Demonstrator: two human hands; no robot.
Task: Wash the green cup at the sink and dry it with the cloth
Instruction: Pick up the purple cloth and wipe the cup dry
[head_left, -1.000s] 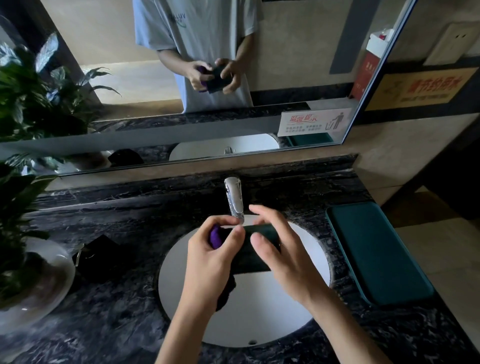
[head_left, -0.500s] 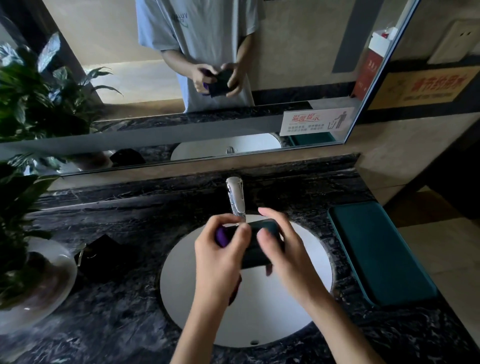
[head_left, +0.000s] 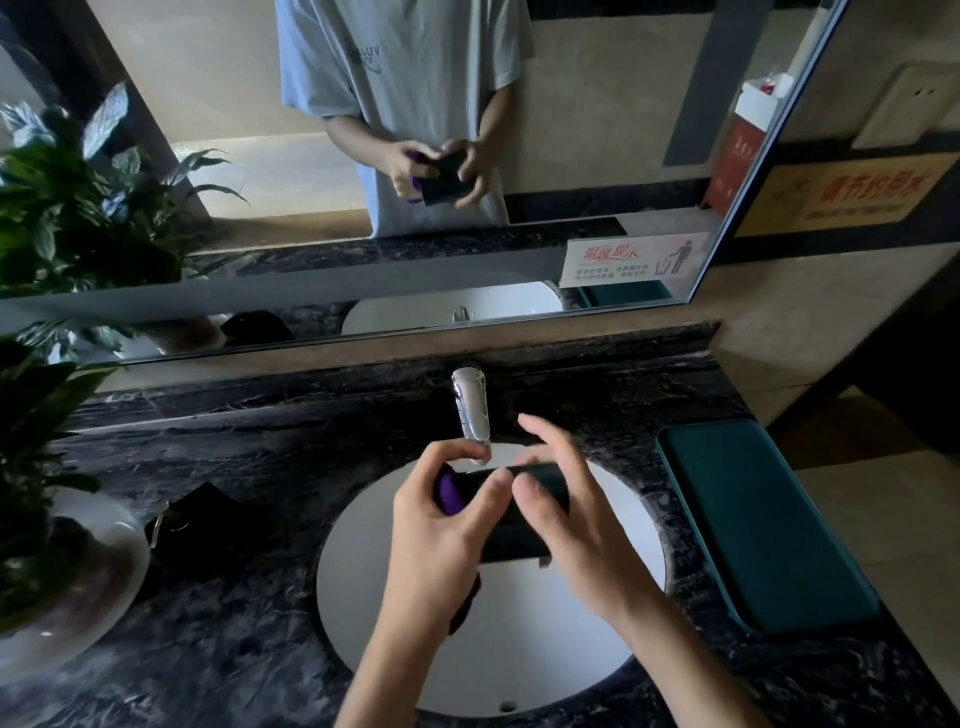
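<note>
The dark green cup (head_left: 511, 525) lies on its side in both my hands, above the white sink basin (head_left: 524, 644) and just below the chrome tap (head_left: 471, 415). My left hand (head_left: 441, 540) holds a purple cloth (head_left: 450, 494) pressed at the cup's left end, and more cloth hangs below my palm. My right hand (head_left: 566, 525) grips the cup's right side, thumb on the front and fingers curved over the top. No water can be seen coming from the tap.
The black marble counter (head_left: 234, 623) surrounds the basin. A dark green flat tray (head_left: 763, 525) lies on the right, a small black object (head_left: 202, 519) on the left, and a potted plant in a white pot (head_left: 78, 571) at the far left. The mirror (head_left: 415, 156) reflects my hands.
The cup has turned a little in my hands and my right fingers have shifted over its top. Both hands stay above the basin under the tap.
</note>
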